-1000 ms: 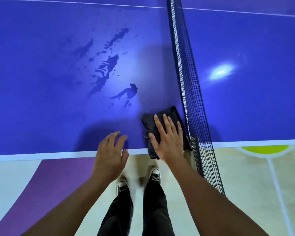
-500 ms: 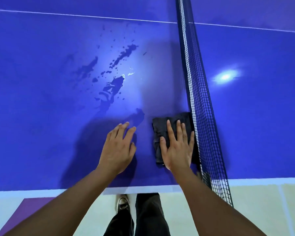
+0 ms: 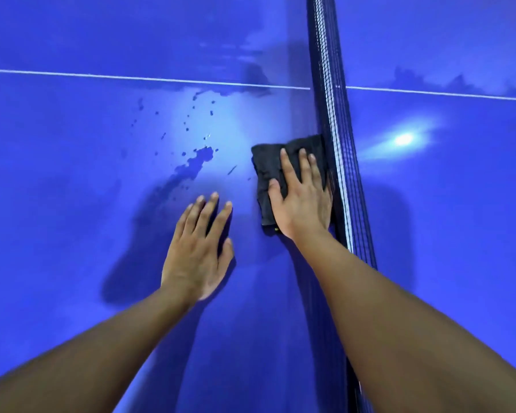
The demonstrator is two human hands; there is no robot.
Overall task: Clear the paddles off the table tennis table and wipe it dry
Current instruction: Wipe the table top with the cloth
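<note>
The right hand (image 3: 303,204) is pressing a dark cloth (image 3: 265,174) flat onto the blue bench (image 3: 72,189), fingers (image 3: 288,168) straight and spread rather than gripping, likely to put the whole palm's weight into the wipe. The cloth is lying tight beside the net (image 3: 334,129). The left hand (image 3: 200,251) is lying open, holding nothing, seemingly bracing the lean. Water spots (image 3: 198,160) are waiting just left of the cloth. No paddles and no container are showing.
</note>
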